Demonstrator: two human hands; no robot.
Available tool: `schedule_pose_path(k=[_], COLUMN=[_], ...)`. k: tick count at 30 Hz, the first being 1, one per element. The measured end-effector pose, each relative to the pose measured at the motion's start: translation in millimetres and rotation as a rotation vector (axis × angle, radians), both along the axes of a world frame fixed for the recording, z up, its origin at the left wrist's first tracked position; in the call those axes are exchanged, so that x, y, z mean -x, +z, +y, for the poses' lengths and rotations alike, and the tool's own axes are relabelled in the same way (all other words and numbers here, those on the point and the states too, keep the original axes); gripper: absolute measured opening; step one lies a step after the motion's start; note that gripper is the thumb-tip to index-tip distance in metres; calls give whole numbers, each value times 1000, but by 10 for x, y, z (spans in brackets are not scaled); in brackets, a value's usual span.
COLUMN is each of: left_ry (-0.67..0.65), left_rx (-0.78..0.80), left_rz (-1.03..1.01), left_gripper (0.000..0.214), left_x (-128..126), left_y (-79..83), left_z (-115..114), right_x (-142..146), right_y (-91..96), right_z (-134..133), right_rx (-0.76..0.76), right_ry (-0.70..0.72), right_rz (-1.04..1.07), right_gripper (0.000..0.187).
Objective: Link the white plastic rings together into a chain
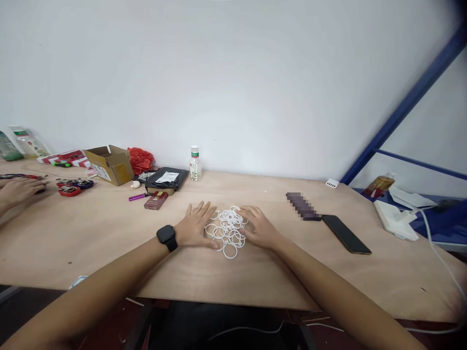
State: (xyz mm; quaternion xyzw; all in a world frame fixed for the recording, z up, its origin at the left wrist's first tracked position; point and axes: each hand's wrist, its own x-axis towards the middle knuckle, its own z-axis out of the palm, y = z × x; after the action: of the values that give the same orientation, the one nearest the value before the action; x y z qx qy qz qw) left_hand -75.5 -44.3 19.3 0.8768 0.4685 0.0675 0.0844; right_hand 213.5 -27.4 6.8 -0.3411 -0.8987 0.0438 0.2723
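Observation:
A loose heap of white rings (228, 228) lies on the wooden table between my hands. They look thin and overlap one another. My left hand (195, 226), with a black watch (167, 237) on its wrist, rests at the heap's left side. Its fingers are spread and its thumb touches or nearly touches the rings at the lower edge. On the right side of the heap is my right hand (259, 227), fingers apart and curved around the edge of the rings. Neither hand grips a ring.
Behind my left hand are a dark red box (156, 200), a purple lighter (137, 197), a black package (171, 178) and an open cardboard box (111, 165). A bottle (195, 165) stands by the wall. A phone (346, 234) lies right. Another person's hand (20, 191) is far left.

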Motion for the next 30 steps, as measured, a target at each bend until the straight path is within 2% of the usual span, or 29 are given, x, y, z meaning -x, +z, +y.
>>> schedule_pose_path(k=[3, 4, 6, 10, 13, 16, 24, 27, 30], left_ry=[48, 57, 60, 57, 49, 41, 51, 49, 40], left_rx=[67, 72, 69, 38, 18, 27, 37, 46, 11], left_rz=[77, 74, 55, 14, -6, -21, -53, -72, -96], left_gripper=[130, 131, 132, 134, 128, 127, 121, 127, 130], left_x=[103, 95, 24, -191, -300, -361, -437, -427, -391], left_y=[-166, -209, -265, -305, -329, -349, -358, -378, -425], left_z=[-120, -138, -136, -9, 169, 402, 1160, 1387, 1494], right_x=[-10, 9, 70, 200, 238, 236, 259, 270, 245], right_y=[-67, -91, -132, -179, -206, -238, -309, -342, -367], right_z=[-89, -96, -71, 94, 295, 558, 1264, 1413, 1449], right_rx=[139, 191, 281, 355, 338, 305, 279, 286, 290], right_ry=[7, 5, -6, -9, 1, -3, -59, -127, -134], right_rz=[-133, -181, -246, -240, -198, -166, -120, -97, -69], right_gripper=[99, 110, 119, 109, 98, 95, 88, 84, 83])
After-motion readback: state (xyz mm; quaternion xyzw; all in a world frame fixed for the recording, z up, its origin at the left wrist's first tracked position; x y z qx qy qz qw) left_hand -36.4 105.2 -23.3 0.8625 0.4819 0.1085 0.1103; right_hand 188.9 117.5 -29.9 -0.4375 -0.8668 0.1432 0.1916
